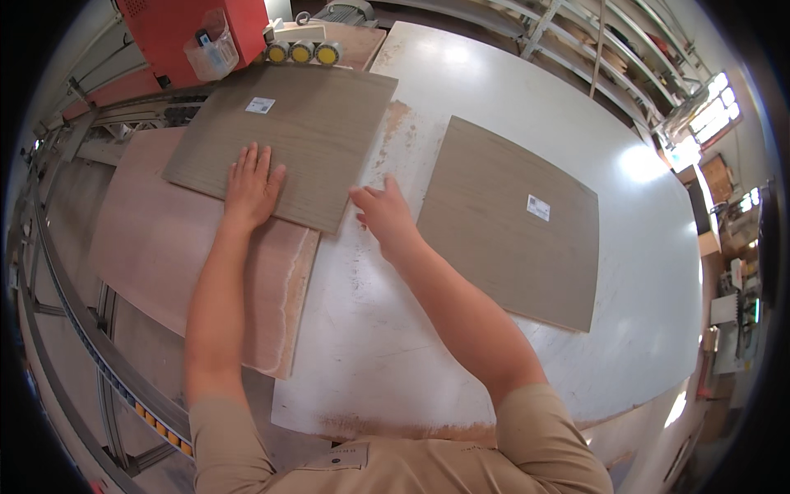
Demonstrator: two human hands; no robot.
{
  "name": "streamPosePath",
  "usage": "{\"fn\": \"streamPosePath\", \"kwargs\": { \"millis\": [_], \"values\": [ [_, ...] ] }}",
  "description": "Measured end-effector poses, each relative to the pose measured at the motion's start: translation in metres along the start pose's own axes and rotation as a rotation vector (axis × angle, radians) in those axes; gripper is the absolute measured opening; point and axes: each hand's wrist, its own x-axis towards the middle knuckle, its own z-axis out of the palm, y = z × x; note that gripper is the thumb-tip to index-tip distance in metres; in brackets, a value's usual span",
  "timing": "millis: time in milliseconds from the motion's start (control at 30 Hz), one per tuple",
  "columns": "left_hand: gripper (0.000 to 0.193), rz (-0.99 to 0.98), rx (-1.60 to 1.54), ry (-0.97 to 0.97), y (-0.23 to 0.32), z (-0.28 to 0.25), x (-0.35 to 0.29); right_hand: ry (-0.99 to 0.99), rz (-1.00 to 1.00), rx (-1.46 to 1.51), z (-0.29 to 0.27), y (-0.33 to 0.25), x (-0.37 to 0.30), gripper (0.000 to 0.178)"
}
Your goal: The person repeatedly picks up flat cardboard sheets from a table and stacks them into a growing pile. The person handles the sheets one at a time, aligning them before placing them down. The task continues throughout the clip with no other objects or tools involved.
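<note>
My left hand (253,188) lies flat, fingers spread, on a grey-brown wood-grain panel (309,123) that bears a small white label (260,105). This panel rests partly over a pinkish board (164,230) with a rough, pale edge. My right hand (384,216) is just right of the panel's near right corner, over the white table. Its fingers are loosely bent and apart, with nothing visible in them. A second grey-brown panel (510,239), also labelled, lies on the table to the right of that hand.
Beyond the left panel stands a red machine (197,33) with a clear plastic holder (211,53) and yellow-centred rollers (303,53). A white table (642,247) extends right. A metal rail frame (90,346) runs along the left. Racks (568,37) stand at the back.
</note>
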Motion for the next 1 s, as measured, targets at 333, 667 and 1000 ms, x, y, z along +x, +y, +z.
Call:
{"fn": "streamPosePath", "kwargs": {
  "millis": [333,667,1000],
  "values": [
    [0.065,-0.212,-0.058,0.021,-0.049,-0.035,0.013,0.098,-0.042,0.326,-0.020,-0.017,-0.041,0.061],
    [0.049,-0.269,-1.019,-0.452,-0.012,-0.071,0.007,0.173,-0.264,0.346,-0.181,0.021,-0.131,0.057],
    [0.046,-0.153,-0.970,-0.551,0.183,-0.066,-0.035,0.427,-0.218,0.131,-0.362,0.040,-0.212,0.053]
  ]
}}
